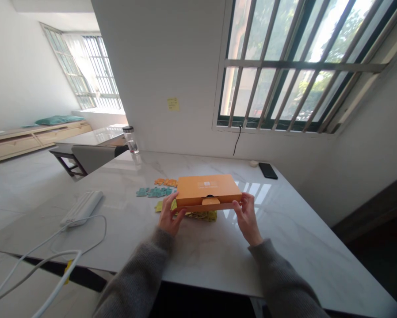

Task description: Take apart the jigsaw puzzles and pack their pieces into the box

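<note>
An orange cardboard box (215, 185) is held level over the table between my two hands, its front tuck flap facing me. My left hand (170, 214) grips the left front corner, with the thumb low on the front. At the right front corner, my right hand (246, 216) is closed on the box in a similar way. Beneath and behind it lie flat puzzle-like pieces in groups: green-yellow pieces (201, 215) partly hidden by the box, teal pieces (157, 192) to the left, and orange pieces (165, 181) farther back.
On the marble-patterned table (211, 256), a white power strip (82, 207) with a looping cable lies at the left. A lidded clear bottle (131, 140) stands at the back left corner. A black phone (268, 171) and a small whitish round item (253, 163) are at the back right.
</note>
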Action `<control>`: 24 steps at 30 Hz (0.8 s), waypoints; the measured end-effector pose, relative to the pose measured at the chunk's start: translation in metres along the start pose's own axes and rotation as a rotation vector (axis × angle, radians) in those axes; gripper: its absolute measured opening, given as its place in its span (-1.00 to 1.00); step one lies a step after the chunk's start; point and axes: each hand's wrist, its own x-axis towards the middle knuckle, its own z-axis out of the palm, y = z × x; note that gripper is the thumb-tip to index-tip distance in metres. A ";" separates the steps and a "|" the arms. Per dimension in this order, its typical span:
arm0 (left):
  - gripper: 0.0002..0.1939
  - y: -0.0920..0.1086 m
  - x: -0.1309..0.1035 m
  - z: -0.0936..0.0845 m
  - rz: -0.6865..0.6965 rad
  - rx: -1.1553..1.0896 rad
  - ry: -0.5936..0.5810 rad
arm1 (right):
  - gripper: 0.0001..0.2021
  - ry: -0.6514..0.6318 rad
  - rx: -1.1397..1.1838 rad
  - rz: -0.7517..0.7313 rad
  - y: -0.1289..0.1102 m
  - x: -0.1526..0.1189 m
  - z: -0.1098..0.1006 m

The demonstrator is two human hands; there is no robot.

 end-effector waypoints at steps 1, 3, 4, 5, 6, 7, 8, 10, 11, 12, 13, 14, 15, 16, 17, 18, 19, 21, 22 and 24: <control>-0.46 0.000 0.000 0.000 -0.003 -0.008 0.008 | -0.54 -0.011 0.003 -0.021 0.000 -0.001 0.001; -0.52 0.000 0.000 0.001 -0.002 -0.013 0.018 | -0.45 -0.043 -0.004 -0.062 0.001 -0.002 0.001; -0.54 0.001 0.000 0.001 0.001 -0.012 0.022 | -0.41 -0.058 -0.015 -0.074 0.000 -0.002 0.001; -0.57 0.001 0.000 0.002 0.006 -0.012 0.027 | -0.40 -0.069 -0.031 -0.080 0.000 -0.003 0.002; -0.58 0.002 0.000 0.002 0.010 -0.013 0.033 | -0.42 -0.074 -0.052 -0.083 -0.001 -0.004 0.001; -0.59 0.002 0.001 0.002 0.012 -0.017 0.039 | -0.45 -0.077 -0.073 -0.085 -0.001 -0.004 0.001; -0.58 0.002 0.001 0.002 0.010 -0.023 0.042 | -0.49 -0.077 -0.092 -0.089 -0.002 -0.005 0.001; -0.57 0.003 0.002 0.001 0.010 -0.039 0.050 | -0.57 -0.077 -0.125 -0.105 -0.003 -0.006 0.000; -0.57 0.004 0.002 0.001 0.012 -0.046 0.047 | -0.61 -0.077 -0.137 -0.114 -0.004 -0.006 0.000; -0.56 0.004 0.001 0.001 0.014 -0.052 0.040 | -0.63 -0.077 -0.147 -0.125 -0.005 -0.006 0.000; -0.54 0.005 0.001 0.001 0.017 -0.057 0.028 | -0.64 -0.082 -0.157 -0.137 -0.005 -0.007 0.000; -0.53 0.005 0.001 0.001 0.017 -0.060 0.018 | -0.65 -0.093 -0.167 -0.148 -0.005 -0.007 0.000; -0.52 0.005 0.001 0.001 0.013 -0.059 0.011 | -0.65 -0.104 -0.178 -0.159 -0.005 -0.007 -0.001; -0.53 0.005 0.000 0.001 0.009 -0.053 0.013 | -0.65 -0.111 -0.193 -0.171 -0.005 -0.006 0.000; -0.54 0.005 0.000 0.001 0.007 -0.043 0.024 | -0.66 -0.112 -0.212 -0.185 -0.004 -0.006 0.000; -0.57 0.004 0.000 0.001 0.006 -0.032 0.037 | -0.67 -0.104 -0.234 -0.200 -0.003 -0.006 0.000; -0.61 0.003 0.000 0.002 0.008 -0.021 0.048 | -0.68 -0.092 -0.255 -0.213 -0.003 -0.005 0.000; -0.64 0.002 0.001 0.002 0.018 -0.016 0.060 | -0.70 -0.078 -0.286 -0.233 -0.002 -0.005 0.000; -0.64 0.002 0.001 0.002 0.022 -0.024 0.058 | -0.70 -0.082 -0.293 -0.234 -0.002 -0.006 0.000; -0.60 0.003 0.001 0.002 0.022 -0.049 0.048 | -0.70 -0.106 -0.293 -0.225 -0.004 -0.007 -0.001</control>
